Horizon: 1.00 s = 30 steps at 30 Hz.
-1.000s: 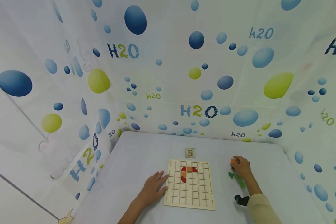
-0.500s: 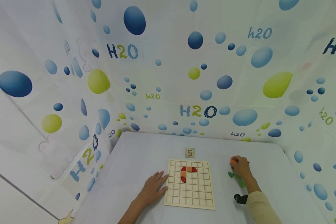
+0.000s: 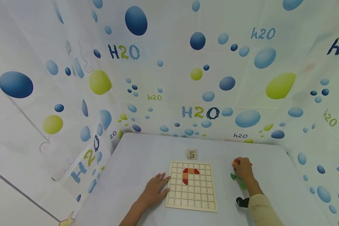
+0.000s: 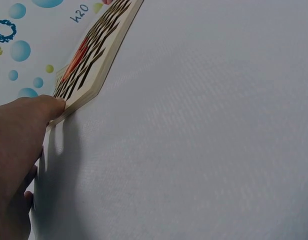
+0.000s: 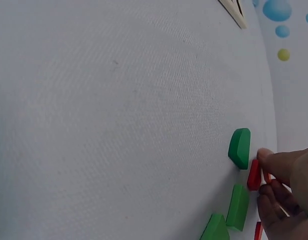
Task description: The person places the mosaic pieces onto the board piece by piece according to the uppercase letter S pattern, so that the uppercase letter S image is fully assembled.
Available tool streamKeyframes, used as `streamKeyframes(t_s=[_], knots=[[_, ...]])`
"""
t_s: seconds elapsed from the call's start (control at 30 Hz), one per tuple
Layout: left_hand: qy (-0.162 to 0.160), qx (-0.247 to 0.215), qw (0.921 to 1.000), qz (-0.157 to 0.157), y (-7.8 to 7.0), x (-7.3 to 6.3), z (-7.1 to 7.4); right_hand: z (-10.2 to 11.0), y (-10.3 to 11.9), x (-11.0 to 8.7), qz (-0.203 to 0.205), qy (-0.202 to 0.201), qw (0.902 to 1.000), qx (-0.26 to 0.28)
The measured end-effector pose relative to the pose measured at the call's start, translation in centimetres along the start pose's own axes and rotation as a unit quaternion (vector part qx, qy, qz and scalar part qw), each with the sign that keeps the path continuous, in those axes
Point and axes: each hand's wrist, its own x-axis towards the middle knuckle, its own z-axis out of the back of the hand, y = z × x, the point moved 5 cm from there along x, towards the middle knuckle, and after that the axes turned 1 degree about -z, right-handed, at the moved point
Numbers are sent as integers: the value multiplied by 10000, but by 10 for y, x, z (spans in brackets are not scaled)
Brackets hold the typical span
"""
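My left hand lies with spread fingers along the left edge of a wooden grid board; in the left wrist view its thumb touches the board's edge. Red and orange tiles form a hooked shape in the upper part of the grid. To the right of the board, my right hand pinches a small orange tile between thumb and fingers, mostly covered. In the right wrist view, a red tile lies just beside the fingertips. Several green tiles lie close by.
A small pattern card lies behind the board. Nearer me on the right are dark tiles, partly hidden by the sleeve. A white cloth covers the table, and a bubble-printed curtain stands behind it.
The orange tile turns slightly within my right fingers and shows less than before. The right hand barely shifts, and the left hand and board stay put.
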Motion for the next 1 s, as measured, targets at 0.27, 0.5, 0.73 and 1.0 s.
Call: streamKeyframes(t_s=[0.27, 0.5, 0.73, 1.0], knots=[[49, -30, 10000, 77, 2, 1, -3, 3, 8, -2, 61, -5, 9999, 106], [27, 1, 10000, 85, 1, 1, -2, -10, 24, -12, 137, 55, 9996, 224], [-15, 69, 9999, 83, 0, 1, -2, -33, 60, -40, 608, 136, 9972, 407], [0, 81, 9999, 100, 2, 3, -4, -59, 103, -70, 853, 420, 9934, 643]])
